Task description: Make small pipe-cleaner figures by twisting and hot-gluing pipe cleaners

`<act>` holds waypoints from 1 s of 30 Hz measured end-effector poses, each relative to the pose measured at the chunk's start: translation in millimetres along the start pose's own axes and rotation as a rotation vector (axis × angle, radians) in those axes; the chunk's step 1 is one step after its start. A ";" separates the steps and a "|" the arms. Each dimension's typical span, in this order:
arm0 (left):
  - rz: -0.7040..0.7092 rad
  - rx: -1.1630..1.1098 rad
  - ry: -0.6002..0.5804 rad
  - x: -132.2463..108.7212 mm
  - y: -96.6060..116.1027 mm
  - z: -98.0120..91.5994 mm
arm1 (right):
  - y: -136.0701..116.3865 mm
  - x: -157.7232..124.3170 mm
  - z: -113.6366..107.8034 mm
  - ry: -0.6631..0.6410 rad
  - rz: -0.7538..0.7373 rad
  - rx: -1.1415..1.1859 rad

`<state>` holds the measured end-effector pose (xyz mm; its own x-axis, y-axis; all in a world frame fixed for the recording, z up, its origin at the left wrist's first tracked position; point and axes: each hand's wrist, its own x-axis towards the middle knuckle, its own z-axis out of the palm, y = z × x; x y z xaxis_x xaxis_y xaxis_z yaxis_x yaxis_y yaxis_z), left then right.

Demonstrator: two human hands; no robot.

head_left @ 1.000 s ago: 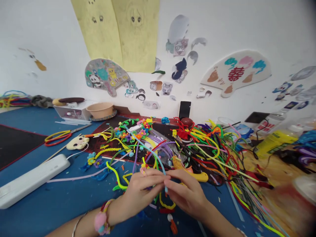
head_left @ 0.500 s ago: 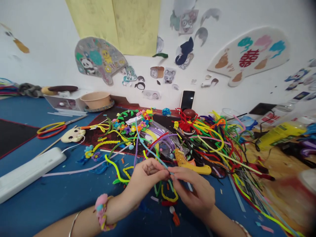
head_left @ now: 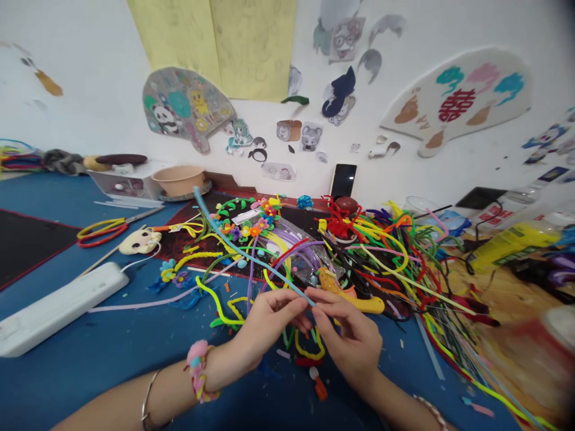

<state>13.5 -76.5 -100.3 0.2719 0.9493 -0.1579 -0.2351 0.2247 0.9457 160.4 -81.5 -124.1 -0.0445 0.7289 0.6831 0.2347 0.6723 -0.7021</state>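
Note:
A thin light blue pipe cleaner runs up and to the left from my hands, over the craft pile. Its lower end is pinched between the fingertips of my left hand and my right hand, which nearly meet. A yellow-handled glue gun lies just above my right hand. Loops of yellow and green pipe cleaner sit under my hands. Beyond the fingers is a clear plastic bag of pipe cleaners.
A blue mat holds a white power strip, scissors and a doll face. A large bundle of pipe cleaners spreads to the right. A tan bowl and a phone stand against the wall.
The light blue pipe cleaner has swung left and now stretches out straighter. My hands have shifted slightly, and the whole view has moved a little.

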 end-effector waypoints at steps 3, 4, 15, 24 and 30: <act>0.021 -0.031 0.017 0.5 0.6 -1.4 | -1.1 1.5 1.2 -0.006 0.085 0.020; 0.029 -0.042 0.029 0.7 0.9 -2.1 | -1.7 2.1 1.3 -0.014 0.099 0.016; 0.028 0.067 -0.021 2.3 11.8 -8.4 | -6.7 11.8 -5.9 -0.162 -0.124 -0.158; 0.044 0.269 -0.299 8.1 18.5 -23.5 | 2.5 23.1 -20.7 -0.239 -0.317 -0.237; 0.037 0.406 -0.395 8.1 25.5 -25.2 | 6.6 23.7 -26.7 -0.301 -0.388 -0.252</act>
<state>-13.8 -57.6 -84.7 0.6174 0.7828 -0.0783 0.1053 0.0165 0.9943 186.8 -63.3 -107.2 -0.4407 0.4637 0.7686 0.3693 0.8741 -0.3156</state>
